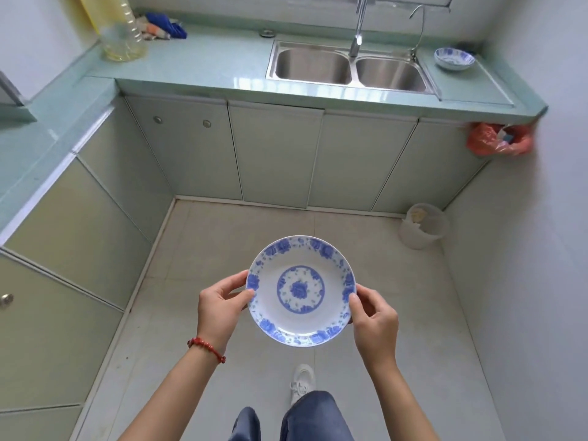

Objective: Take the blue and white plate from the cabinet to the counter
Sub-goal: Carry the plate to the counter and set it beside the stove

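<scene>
The blue and white plate (300,291) is level above the floor (254,237), well apart from the counter (203,63). The left hand (219,308) and the right hand (375,323) each pinch its rim. Best is to keep it level and set it on the bare counter left of the sink (350,68).

Bare countertop (203,63) lies open at 11 o'clock, between the big plastic bottle (119,27) with the blue cloth (167,27) at 10 and the double sink (350,66) with its tap (358,27) at 12. At 1 o'clock a blue-patterned bowl (454,58) takes the far end of the short stretch right of the sink. The floor (254,230) toward the cabinets is clear apart from a white bin (424,225) at 2 o'clock.
</scene>
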Demonstrator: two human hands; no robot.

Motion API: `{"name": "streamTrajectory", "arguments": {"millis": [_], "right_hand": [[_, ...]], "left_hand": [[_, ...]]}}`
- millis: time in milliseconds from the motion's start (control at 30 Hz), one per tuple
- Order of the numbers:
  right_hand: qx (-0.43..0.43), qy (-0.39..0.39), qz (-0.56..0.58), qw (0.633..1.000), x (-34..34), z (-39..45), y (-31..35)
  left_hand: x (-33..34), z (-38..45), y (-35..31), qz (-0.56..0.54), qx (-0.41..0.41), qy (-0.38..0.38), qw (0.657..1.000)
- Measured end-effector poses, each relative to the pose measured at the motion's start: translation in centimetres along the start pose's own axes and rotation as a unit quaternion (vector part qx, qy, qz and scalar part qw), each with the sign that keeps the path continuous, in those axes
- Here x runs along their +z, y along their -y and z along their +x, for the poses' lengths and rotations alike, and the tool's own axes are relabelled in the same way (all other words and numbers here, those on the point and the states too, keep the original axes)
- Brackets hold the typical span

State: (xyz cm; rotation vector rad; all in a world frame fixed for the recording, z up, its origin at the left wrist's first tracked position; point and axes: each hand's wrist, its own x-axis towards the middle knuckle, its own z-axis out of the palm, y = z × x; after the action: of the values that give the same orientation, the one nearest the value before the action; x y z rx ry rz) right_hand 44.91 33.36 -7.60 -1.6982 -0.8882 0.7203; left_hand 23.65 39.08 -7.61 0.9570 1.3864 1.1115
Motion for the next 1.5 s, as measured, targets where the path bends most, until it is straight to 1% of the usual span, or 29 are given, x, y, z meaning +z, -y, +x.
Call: {"name": "streamTrajectory", "arguments": {"millis": [233, 400, 567, 733, 867, 967, 1100, 1267, 1400, 1500], "right_hand": [[-0.020, 0.021, -0.006, 1.000, 0.4, 11.0, 2.5], [-0.011, 0.032, -0.003, 0.999, 2.8, 17.2, 3.4], [-0.001, 0.028, 0.009, 1.000, 7.4, 24.3, 4.3], [-0.008, 0.021, 0.015, 1.000, 12.2, 30.3, 6.1], [-0.017, 0.020, 0.014, 1.000, 15.1, 34.3, 7.6], [-0.019, 0.039, 0.000, 0.999, 17.1, 36.9, 8.5], [-0.021, 0.086, -0.004, 0.996, 20.2, 40.1, 9.6], [-0.047, 0.182, -0.005, 0.982, 25.3, 44.3, 11.6], [-0.080, 0.287, -0.011, 0.954, 29.6, 47.0, 13.2], [-0.104, 0.368, -0.018, 0.924, 32.9, 48.2, 14.4]], "left_hand": [[5.8, 7.9, -3.2, -0.006, 0.013, -0.019, 1.000], [7.7, 13.8, -4.6, -0.011, 0.003, -0.026, 1.000], [8.7, 21.8, -6.1, -0.015, -0.004, -0.026, 1.000], [8.6, 29.6, -8.6, -0.012, 0.009, -0.023, 1.000], [8.4, 34.1, -10.2, -0.013, 0.012, -0.029, 0.999], [8.1, 36.5, -10.7, -0.019, 0.005, -0.047, 0.999], [7.5, 39.2, -11.3, -0.036, 0.002, -0.098, 0.995], [6.0, 41.5, -12.0, -0.055, 0.013, -0.197, 0.979], [4.7, 42.0, -12.2, -0.076, 0.013, -0.295, 0.952], [3.8, 41.3, -12.2, -0.093, 0.010, -0.377, 0.921]]}}
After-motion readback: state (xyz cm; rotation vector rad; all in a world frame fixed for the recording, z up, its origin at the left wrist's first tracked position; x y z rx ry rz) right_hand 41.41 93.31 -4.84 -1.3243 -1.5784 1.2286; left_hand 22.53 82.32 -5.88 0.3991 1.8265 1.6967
